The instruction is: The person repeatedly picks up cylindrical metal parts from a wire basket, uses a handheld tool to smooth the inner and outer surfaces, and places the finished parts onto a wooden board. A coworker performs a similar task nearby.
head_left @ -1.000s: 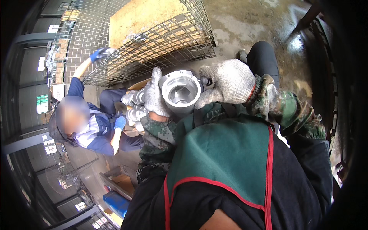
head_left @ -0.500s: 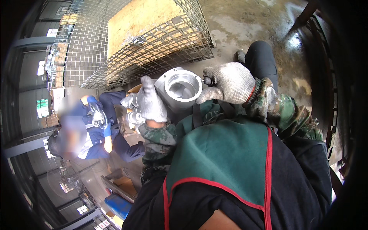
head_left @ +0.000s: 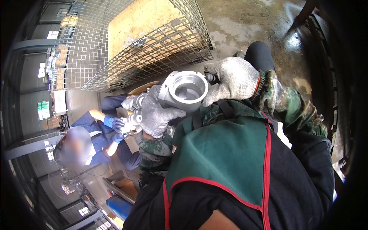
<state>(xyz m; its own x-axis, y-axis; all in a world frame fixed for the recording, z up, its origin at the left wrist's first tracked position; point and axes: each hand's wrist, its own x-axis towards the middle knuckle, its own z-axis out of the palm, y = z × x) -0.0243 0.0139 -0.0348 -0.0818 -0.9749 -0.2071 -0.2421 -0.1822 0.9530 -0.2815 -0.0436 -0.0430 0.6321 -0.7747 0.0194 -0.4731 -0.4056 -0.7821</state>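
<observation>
A silvery cast metal housing [head_left: 188, 101] with a round, open bore sits in front of my apron, its opening facing up. My gloved left hand [head_left: 157, 114] is closed around its left side, the thumb lying along the near wall. At the right edge of the rim, my gloved right hand [head_left: 233, 79] pinches a small dark-handled tool [head_left: 211, 78]; its tip cannot be made out. More silvery metal parts [head_left: 133, 118] are stacked just left of my left hand.
Ahead stands a wire mesh cage [head_left: 153, 57] with a wooden board [head_left: 142, 23] inside. A co-worker in dark blue [head_left: 97, 130] sits at the left, blue-gloved hands at the stacked parts. Nearer are an open box [head_left: 124, 186] and a blue container [head_left: 119, 207].
The housing has shifted slightly right and turned in my left hand, whose thumb has come down onto its near side. The co-worker's hands have moved from a shiny part to the stack.
</observation>
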